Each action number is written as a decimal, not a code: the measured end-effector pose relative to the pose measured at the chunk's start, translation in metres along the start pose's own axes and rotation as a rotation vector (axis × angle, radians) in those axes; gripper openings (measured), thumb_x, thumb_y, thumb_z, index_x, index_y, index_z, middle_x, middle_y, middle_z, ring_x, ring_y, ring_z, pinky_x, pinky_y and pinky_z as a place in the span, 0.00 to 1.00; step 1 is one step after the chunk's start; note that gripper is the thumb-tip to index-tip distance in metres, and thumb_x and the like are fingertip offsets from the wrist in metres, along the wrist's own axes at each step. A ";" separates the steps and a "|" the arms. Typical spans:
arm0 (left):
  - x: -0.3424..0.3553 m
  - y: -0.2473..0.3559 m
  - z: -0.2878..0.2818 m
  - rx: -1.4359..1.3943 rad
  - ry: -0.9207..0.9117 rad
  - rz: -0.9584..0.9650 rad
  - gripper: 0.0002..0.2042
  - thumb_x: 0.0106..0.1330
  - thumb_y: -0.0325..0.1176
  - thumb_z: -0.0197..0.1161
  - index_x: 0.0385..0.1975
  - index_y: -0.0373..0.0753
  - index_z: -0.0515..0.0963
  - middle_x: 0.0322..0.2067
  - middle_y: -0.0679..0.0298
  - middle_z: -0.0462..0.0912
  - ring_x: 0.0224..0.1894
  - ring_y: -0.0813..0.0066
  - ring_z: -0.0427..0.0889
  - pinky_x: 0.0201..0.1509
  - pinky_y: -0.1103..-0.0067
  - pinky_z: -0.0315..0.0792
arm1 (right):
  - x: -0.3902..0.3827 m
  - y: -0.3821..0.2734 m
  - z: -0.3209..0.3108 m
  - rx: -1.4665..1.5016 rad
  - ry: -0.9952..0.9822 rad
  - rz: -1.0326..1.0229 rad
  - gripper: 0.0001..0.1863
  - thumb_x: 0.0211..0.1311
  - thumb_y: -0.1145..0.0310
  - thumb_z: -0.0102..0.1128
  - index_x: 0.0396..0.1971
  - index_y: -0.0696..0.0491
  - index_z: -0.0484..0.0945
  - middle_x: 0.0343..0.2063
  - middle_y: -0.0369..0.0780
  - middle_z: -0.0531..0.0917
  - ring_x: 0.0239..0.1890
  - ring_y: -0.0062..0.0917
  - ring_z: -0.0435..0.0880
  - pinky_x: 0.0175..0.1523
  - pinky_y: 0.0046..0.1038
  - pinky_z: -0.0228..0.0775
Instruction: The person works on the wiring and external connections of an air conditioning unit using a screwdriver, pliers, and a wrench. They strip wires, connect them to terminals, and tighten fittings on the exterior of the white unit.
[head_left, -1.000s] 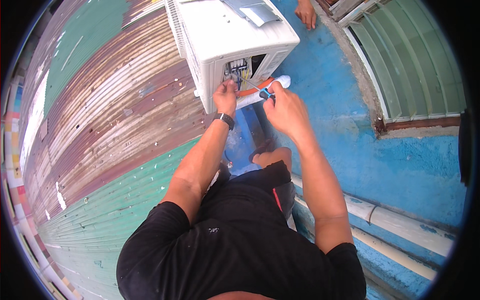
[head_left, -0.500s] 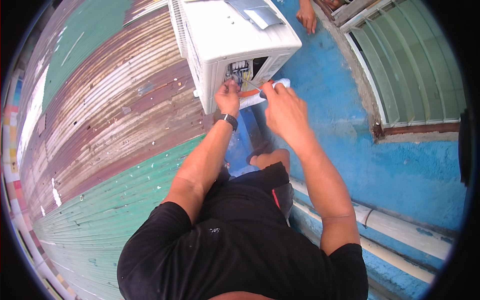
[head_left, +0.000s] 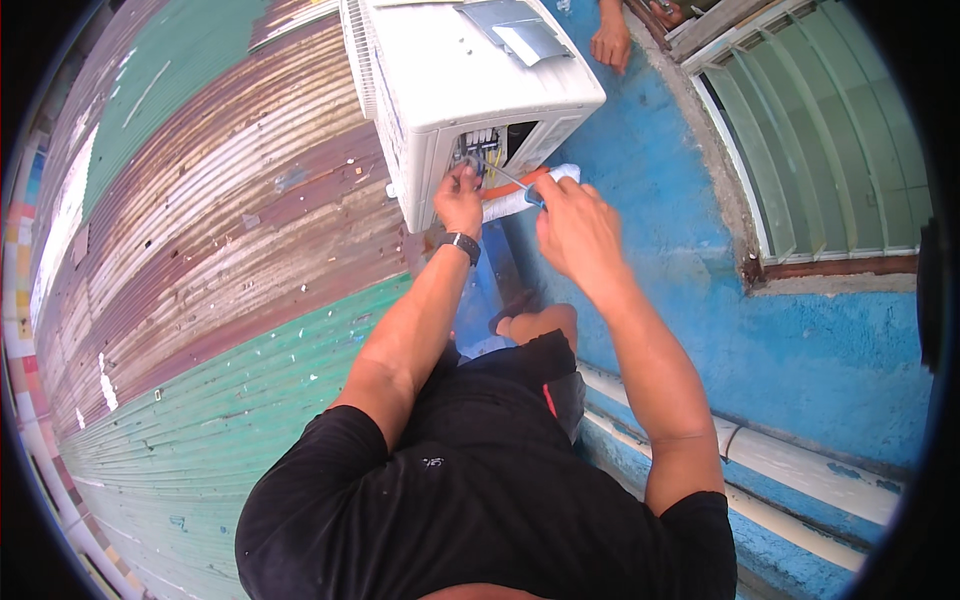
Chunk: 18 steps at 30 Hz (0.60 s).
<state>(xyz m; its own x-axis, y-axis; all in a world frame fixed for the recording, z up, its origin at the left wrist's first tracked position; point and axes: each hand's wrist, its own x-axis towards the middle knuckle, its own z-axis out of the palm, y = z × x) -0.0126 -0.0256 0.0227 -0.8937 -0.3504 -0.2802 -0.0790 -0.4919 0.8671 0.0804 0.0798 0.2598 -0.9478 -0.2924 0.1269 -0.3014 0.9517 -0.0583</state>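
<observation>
A white air conditioner outdoor unit (head_left: 480,80) stands ahead of me with a wiring opening (head_left: 487,150) in its near side. Inside it, a terminal block and several wires show. My right hand (head_left: 578,222) is closed round the handle of a screwdriver (head_left: 510,177), whose shaft slants up and left into the opening. At the opening's left edge, my left hand (head_left: 459,200) has its fingers pinched together by the wires; what they hold is too small to make out. An orange conduit (head_left: 515,184) and a white wrapped pipe (head_left: 508,204) pass just below the opening.
Corrugated roofing (head_left: 230,240) lies to the left. On the right rises a blue wall (head_left: 680,200) with a louvred window (head_left: 820,150); white pipes (head_left: 800,465) run along its base. Another person's hand (head_left: 610,45) hangs beside the unit. A bent metal plate (head_left: 515,30) rests on top.
My right hand has shifted slightly down and right, with the screwdriver still in the opening. My left hand stays at the wires. The other person's hand has barely moved.
</observation>
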 end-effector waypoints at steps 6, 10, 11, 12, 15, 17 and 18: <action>0.000 -0.001 0.004 -0.043 0.020 0.002 0.13 0.74 0.33 0.62 0.50 0.31 0.80 0.39 0.60 0.84 0.39 0.75 0.84 0.37 0.77 0.81 | 0.004 -0.006 -0.010 0.120 -0.062 0.050 0.16 0.57 0.71 0.64 0.45 0.55 0.75 0.40 0.50 0.81 0.39 0.50 0.85 0.42 0.46 0.80; 0.001 0.000 0.006 -0.117 0.003 -0.015 0.13 0.74 0.33 0.62 0.51 0.31 0.79 0.40 0.61 0.84 0.40 0.74 0.84 0.39 0.77 0.81 | 0.015 -0.006 -0.008 0.062 -0.154 0.154 0.17 0.56 0.72 0.64 0.46 0.57 0.73 0.40 0.52 0.79 0.38 0.50 0.86 0.42 0.46 0.80; 0.001 0.000 0.006 -0.124 0.021 -0.040 0.13 0.74 0.33 0.62 0.51 0.32 0.78 0.40 0.61 0.84 0.40 0.74 0.84 0.40 0.77 0.80 | 0.014 -0.007 -0.012 0.057 -0.143 0.120 0.18 0.56 0.72 0.64 0.46 0.57 0.72 0.39 0.51 0.78 0.38 0.49 0.86 0.41 0.46 0.81; -0.002 0.001 0.007 -0.133 0.037 -0.067 0.13 0.74 0.33 0.62 0.51 0.32 0.78 0.41 0.62 0.83 0.39 0.74 0.83 0.41 0.77 0.80 | 0.012 -0.008 -0.016 0.049 -0.134 0.088 0.19 0.56 0.72 0.64 0.47 0.58 0.72 0.38 0.50 0.78 0.37 0.49 0.86 0.41 0.45 0.81; -0.002 0.005 0.010 -0.141 0.059 -0.100 0.09 0.74 0.33 0.62 0.47 0.36 0.79 0.39 0.65 0.83 0.38 0.77 0.83 0.40 0.78 0.81 | 0.007 -0.004 -0.007 0.043 -0.098 0.060 0.18 0.57 0.72 0.64 0.48 0.53 0.73 0.39 0.45 0.77 0.39 0.48 0.84 0.41 0.46 0.77; -0.003 0.006 0.010 -0.139 0.050 -0.097 0.11 0.74 0.33 0.62 0.49 0.34 0.79 0.40 0.64 0.83 0.38 0.76 0.83 0.40 0.78 0.80 | 0.001 -0.006 -0.003 -0.007 -0.042 0.006 0.17 0.58 0.72 0.63 0.47 0.53 0.74 0.38 0.45 0.77 0.39 0.47 0.84 0.41 0.45 0.78; -0.002 0.005 0.010 -0.135 0.044 -0.091 0.12 0.74 0.33 0.61 0.50 0.32 0.78 0.40 0.63 0.83 0.38 0.75 0.83 0.40 0.78 0.79 | -0.002 -0.008 -0.002 -0.054 0.015 -0.051 0.15 0.59 0.72 0.63 0.47 0.53 0.76 0.38 0.44 0.76 0.39 0.46 0.84 0.41 0.44 0.78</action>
<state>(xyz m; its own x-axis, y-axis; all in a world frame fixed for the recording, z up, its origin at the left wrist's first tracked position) -0.0158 -0.0201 0.0317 -0.8654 -0.3326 -0.3749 -0.0957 -0.6247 0.7750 0.0847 0.0729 0.2617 -0.9294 -0.3400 0.1434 -0.3432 0.9392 0.0020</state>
